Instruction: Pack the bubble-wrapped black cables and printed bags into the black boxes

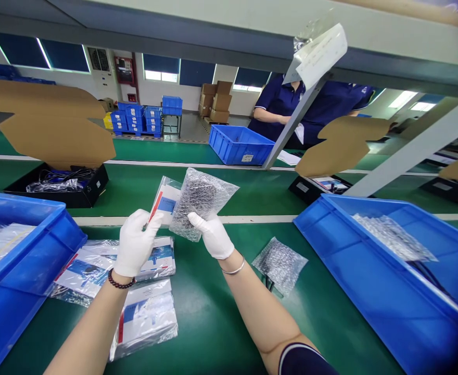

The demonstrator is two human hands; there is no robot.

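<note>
We see a green bench (213, 338) across the lower part of the frame. At lower left we have plastic-wrapped booklet packs (147, 315) lying on it, beside a blue bin (29, 291) at the left edge. Right of centre we find a bubble-wrap bag (281, 260), and a larger blue tub (330, 250) fills the lower right. Beyond a white strip (264, 219), we see open black boxes (92, 187) on another green surface (260, 200), at middle left and right.

No txt legible: print (167, 203) on held packet (171, 190) & label (247, 158) on far blue bin (224, 146) too sm. to read.
</note>
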